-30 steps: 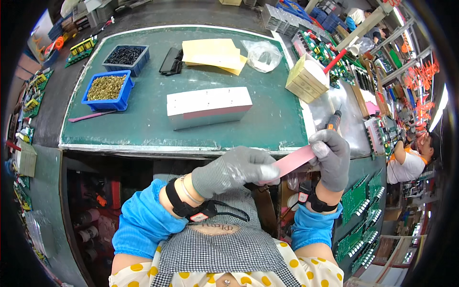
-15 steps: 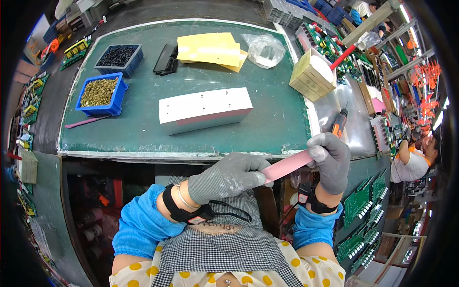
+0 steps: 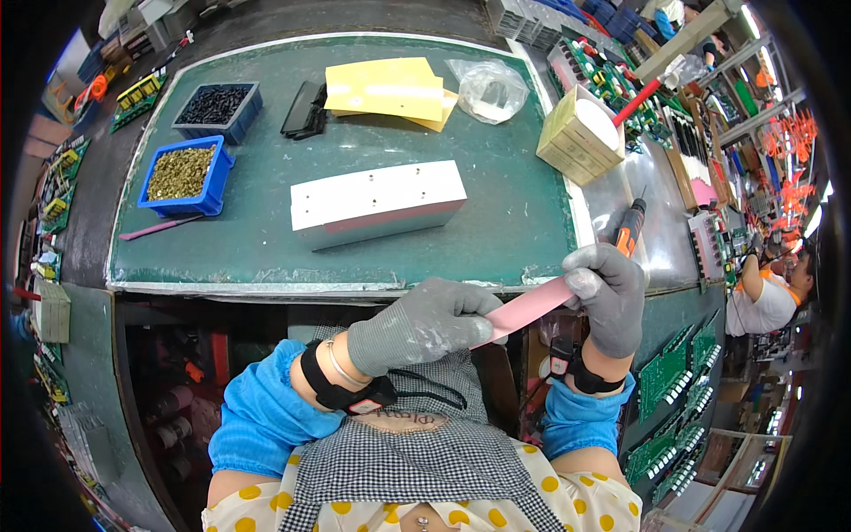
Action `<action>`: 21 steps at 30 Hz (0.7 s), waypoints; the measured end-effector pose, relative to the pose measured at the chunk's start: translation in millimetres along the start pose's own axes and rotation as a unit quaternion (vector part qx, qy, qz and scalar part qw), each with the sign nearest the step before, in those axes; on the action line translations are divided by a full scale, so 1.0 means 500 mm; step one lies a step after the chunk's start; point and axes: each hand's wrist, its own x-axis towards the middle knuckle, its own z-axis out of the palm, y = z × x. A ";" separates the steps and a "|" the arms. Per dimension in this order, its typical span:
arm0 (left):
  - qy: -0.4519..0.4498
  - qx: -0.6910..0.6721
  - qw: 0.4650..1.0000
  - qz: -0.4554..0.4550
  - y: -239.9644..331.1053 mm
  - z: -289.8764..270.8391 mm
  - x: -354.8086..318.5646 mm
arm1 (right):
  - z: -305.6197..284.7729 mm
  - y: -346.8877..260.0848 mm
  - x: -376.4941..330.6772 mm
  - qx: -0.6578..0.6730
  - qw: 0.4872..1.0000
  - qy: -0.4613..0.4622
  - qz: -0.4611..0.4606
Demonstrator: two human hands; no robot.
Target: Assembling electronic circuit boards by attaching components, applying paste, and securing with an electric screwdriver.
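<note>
A flat pink strip (image 3: 529, 307) is stretched between my two gloved hands, just off the table's near edge. Its left end is pinched by my left hand (image 3: 430, 324), in a grey glove. My right hand (image 3: 609, 297), gloved alike, grips the upper right end between thumb and fingers. The strip slants upward to the right. On the green table (image 3: 248, 253) beyond my hands lies a long white and grey box-shaped housing (image 3: 379, 204) with several small holes in its top face.
Left: a blue bin (image 3: 186, 176) of brass-coloured small parts, a bin (image 3: 217, 111) of black ones and a pink stick (image 3: 160, 228). Far side: yellow sheets (image 3: 386, 87), black pieces (image 3: 306, 111), a clear bag (image 3: 487, 91). Right: a carton (image 3: 581, 137), an orange-black screwdriver (image 3: 630, 228), circuit boards (image 3: 665, 377), another person (image 3: 762, 297).
My right hand has shifted very slightly left with its end of the strip. The left hand keeps its grip, and the housing stays where it was.
</note>
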 end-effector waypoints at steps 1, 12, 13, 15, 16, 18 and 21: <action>0.006 0.018 1.000 0.019 -0.002 0.000 0.001 | 0.000 0.001 0.000 -0.005 1.000 -0.002 0.003; 0.032 0.083 0.996 0.008 -0.001 0.000 -0.006 | -0.004 -0.001 -0.004 -0.075 0.996 -0.007 -0.050; 0.055 0.153 0.986 0.033 -0.001 -0.001 -0.010 | -0.007 -0.006 -0.005 -0.077 0.996 -0.007 -0.044; 0.126 0.253 0.956 0.085 -0.005 0.010 -0.022 | -0.014 -0.018 -0.007 -0.249 0.933 -0.051 -0.256; 0.185 0.360 0.904 0.136 -0.008 0.012 -0.026 | -0.012 -0.024 -0.013 -0.249 0.923 -0.059 -0.288; 0.254 0.429 0.824 0.269 -0.014 0.003 -0.029 | -0.008 -0.035 -0.019 -0.264 0.899 -0.075 -0.342; 0.309 0.508 0.703 0.390 -0.018 -0.013 -0.052 | -0.001 -0.055 -0.039 -0.307 0.862 -0.104 -0.389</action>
